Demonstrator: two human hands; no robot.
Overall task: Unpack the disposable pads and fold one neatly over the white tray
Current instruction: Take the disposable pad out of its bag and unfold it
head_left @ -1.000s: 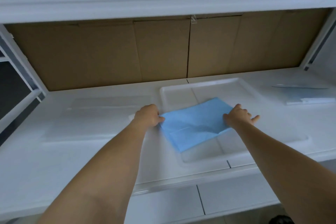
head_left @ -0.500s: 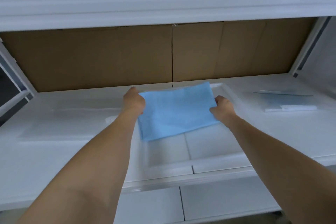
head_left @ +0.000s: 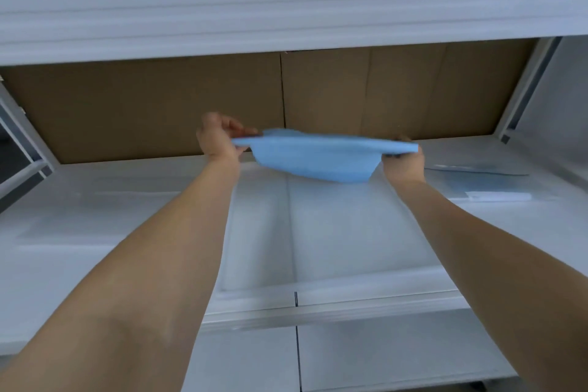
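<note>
A light blue disposable pad (head_left: 318,157) hangs in the air above the far half of the white tray (head_left: 334,288), stretched between both hands and sagging in the middle. My left hand (head_left: 218,138) pinches its left edge with the fingers closed on it. My right hand (head_left: 403,162) grips the right edge from below; its fingers are partly hidden by the pad. The tray lies on the white shelf between my forearms, and its inside is bare.
A pad package (head_left: 490,183) lies flat on the shelf at the right. Brown cardboard (head_left: 159,105) lines the back wall. A white upper shelf edge (head_left: 286,3) overhangs close above the hands. Metal frame posts stand at both sides.
Both hands lifted the blue pad off the tray and carried it up and away toward the back wall; it went from lying flat to hanging stretched between the hands.
</note>
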